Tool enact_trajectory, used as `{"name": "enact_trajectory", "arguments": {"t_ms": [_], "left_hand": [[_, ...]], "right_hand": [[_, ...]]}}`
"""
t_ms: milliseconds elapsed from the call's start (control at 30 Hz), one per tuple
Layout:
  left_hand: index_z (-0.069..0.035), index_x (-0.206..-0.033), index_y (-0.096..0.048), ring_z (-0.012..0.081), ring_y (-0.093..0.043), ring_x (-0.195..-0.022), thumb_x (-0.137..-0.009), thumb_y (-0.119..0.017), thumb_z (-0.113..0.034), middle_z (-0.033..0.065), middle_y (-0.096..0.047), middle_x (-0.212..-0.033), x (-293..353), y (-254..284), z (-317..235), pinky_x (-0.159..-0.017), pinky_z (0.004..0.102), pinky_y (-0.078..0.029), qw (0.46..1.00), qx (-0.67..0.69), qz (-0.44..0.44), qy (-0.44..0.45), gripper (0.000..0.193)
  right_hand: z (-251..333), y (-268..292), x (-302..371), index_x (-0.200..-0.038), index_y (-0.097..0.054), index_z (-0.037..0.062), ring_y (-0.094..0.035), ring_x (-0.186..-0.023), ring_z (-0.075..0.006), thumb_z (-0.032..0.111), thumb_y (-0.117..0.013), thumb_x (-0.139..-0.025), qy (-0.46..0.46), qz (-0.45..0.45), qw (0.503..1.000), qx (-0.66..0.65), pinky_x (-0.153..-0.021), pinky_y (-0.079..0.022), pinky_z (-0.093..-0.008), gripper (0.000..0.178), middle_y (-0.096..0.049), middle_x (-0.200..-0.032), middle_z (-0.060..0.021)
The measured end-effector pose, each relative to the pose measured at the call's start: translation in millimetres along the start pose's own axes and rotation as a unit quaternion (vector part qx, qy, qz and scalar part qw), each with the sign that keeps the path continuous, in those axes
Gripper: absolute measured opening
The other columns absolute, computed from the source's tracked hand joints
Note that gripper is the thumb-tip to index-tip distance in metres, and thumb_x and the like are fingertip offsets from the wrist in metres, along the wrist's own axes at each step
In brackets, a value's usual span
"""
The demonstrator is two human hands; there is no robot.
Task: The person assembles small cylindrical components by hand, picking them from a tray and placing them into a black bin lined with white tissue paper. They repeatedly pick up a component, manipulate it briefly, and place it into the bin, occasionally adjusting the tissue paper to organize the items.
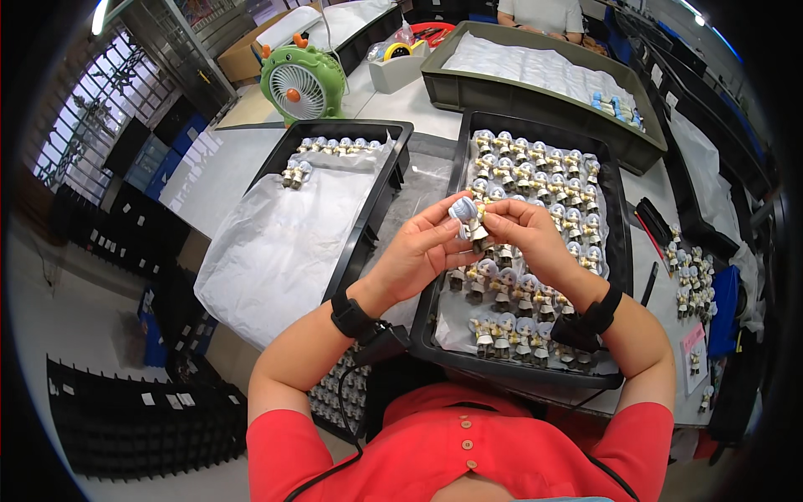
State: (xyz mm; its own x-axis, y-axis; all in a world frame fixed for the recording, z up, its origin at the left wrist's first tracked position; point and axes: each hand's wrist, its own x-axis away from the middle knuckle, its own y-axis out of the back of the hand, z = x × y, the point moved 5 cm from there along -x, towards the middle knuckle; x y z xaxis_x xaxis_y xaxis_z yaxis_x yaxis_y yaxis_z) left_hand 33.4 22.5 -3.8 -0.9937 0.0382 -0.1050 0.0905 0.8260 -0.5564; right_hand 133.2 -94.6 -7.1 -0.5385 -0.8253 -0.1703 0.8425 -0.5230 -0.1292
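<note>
Both my hands hold one small figurine (467, 219) with pale grey-blue hair and a white and dark outfit. My left hand (422, 247) grips it from the left, fingers closed around its side. From the right, the thumb and fingers of my right hand (527, 230) pinch it near the head. Below my hands lies a black tray (621, 251) with rows of similar figurines (523, 176) on a white lining. To the left stands a second black tray (400, 144), lined with a white sheet (293, 243); a row of figurines (343, 145) lies at its far end, with a pair closer.
A green fan (301, 84) stands behind the left tray, beside a grey box with tape (397, 71). At the far side is an olive bin (443, 88) with blue-topped pieces. More figurines (693, 276) lie at right. A person (542, 15) sits across the table.
</note>
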Motion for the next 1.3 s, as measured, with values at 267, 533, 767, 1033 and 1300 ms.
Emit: {"name": "enact_trajectory", "arguments": {"t_ms": [267,533,767,1033,1300], "left_hand": [[-0.009,-0.136,-0.033,0.0231,-0.056,-0.109,-0.094,-0.049,-0.016,0.0081,-0.045,-0.132,1,-5,-2,-0.094,0.0409,-0.047,1.0,-0.01,0.007,-0.018,0.045],[-0.009,-0.126,-0.038,0.0216,-0.057,-0.106,-0.092,-0.054,-0.016,0.0095,-0.049,-0.127,2,2,-11,-0.092,0.0354,-0.048,0.994,-0.024,-0.064,-0.083,0.038],[-0.007,-0.121,-0.039,0.0146,-0.057,-0.102,-0.089,-0.059,-0.011,0.0087,-0.055,-0.116,-2,7,1,-0.086,0.0298,-0.048,0.985,-0.086,-0.114,-0.1,0.039],[-0.007,-0.118,-0.046,0.0123,-0.057,-0.095,-0.083,-0.067,-0.013,0.0049,-0.059,-0.102,5,-12,-62,-0.081,0.0282,-0.048,0.957,-0.242,-0.12,-0.102,0.041],[-0.003,-0.105,-0.063,0.017,-0.063,-0.077,-0.069,-0.074,-0.021,0.0094,-0.066,-0.086,9,151,-209,-0.072,0.0286,-0.049,0.546,-0.769,-0.33,-0.044,0.042]], "right_hand": [[-11,3,1,-0.102,-0.061,0.0054,-0.055,-0.084,-0.0047,0.029,-0.06,-0.089,-0.079,0.011,0.995,-0.065,-0.077,-0.044,-0.021,0.027,-0.063,-0.093,-0.0001],[13,-5,4,-0.104,-0.055,0.0034,-0.055,-0.085,-0.0106,0.025,-0.072,-0.079,0.068,-0.036,0.987,0.143,-0.074,-0.046,-0.0254,0.037,-0.057,-0.091,-0.0023],[12,-13,10,-0.094,-0.053,0.0019,-0.056,-0.07,-0.0061,0.008,-0.076,-0.073,0.113,-0.028,0.969,0.218,-0.064,-0.047,-0.0204,0.032,-0.06,-0.08,-0.002],[18,-14,13,-0.106,-0.056,0.002,-0.058,-0.081,-0.0068,0.007,-0.068,-0.081,0.118,0.023,0.983,0.138,-0.073,-0.047,-0.0216,0.028,-0.06,-0.085,-0.0003],[26,-6,6,-0.098,-0.06,0.0006,-0.059,-0.079,-0.0069,0.01,-0.064,-0.084,0.119,-0.015,0.979,0.166,-0.074,-0.047,-0.0217,0.017,-0.063,-0.085,-0.0016]]}}
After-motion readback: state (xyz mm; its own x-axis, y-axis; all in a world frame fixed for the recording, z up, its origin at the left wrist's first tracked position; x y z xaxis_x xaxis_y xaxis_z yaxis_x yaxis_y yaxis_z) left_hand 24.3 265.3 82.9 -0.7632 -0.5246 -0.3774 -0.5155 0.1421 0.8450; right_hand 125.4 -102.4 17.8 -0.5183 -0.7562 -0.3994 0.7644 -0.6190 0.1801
